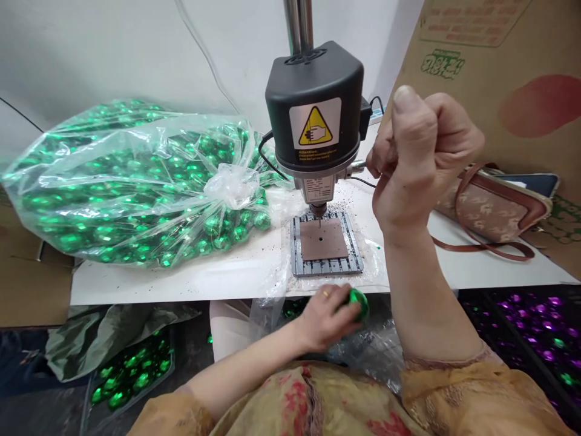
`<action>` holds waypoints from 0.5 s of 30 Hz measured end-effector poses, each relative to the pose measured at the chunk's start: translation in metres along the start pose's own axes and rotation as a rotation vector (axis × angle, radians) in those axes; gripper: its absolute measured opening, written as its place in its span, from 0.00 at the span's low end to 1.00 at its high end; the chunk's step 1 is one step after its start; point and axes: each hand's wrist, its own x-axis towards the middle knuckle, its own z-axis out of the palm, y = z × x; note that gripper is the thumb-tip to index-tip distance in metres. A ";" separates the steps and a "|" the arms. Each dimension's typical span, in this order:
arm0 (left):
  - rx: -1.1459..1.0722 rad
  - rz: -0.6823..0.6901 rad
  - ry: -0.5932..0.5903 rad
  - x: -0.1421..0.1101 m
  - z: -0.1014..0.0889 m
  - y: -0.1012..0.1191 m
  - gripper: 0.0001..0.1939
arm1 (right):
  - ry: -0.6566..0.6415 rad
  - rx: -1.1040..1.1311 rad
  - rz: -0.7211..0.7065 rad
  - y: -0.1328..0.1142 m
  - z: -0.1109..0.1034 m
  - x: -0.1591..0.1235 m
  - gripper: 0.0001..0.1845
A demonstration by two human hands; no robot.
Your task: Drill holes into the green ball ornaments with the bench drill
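A small bench drill point(315, 115) with a black motor head stands on the white table point(181, 275). Its bit hangs just above a brown pad point(323, 239) with a hole in it, on a grey slotted base. My right hand point(420, 160) is raised beside the drill head, fingers wrapped round its side lever. My left hand point(327, 315) is low, below the table's front edge, closed round a shiny green faceted ball point(358, 303).
A big clear plastic bag point(136, 181) full of green balls lies on the table's left. More green balls fill a tray point(131, 372) on the floor at left, purple ones a tray point(531, 321) at right. A patterned purse point(492, 206) and cardboard box point(499, 72) stand right.
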 end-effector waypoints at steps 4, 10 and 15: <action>0.090 0.139 -0.139 -0.011 0.006 -0.002 0.22 | 0.014 0.022 -0.013 0.002 -0.001 -0.001 0.25; 0.211 -0.288 0.171 0.077 -0.084 -0.093 0.10 | 0.021 0.045 -0.035 0.004 -0.002 0.000 0.25; 0.472 -0.596 0.011 0.139 -0.152 -0.175 0.13 | 0.031 0.060 -0.009 0.004 -0.003 -0.002 0.23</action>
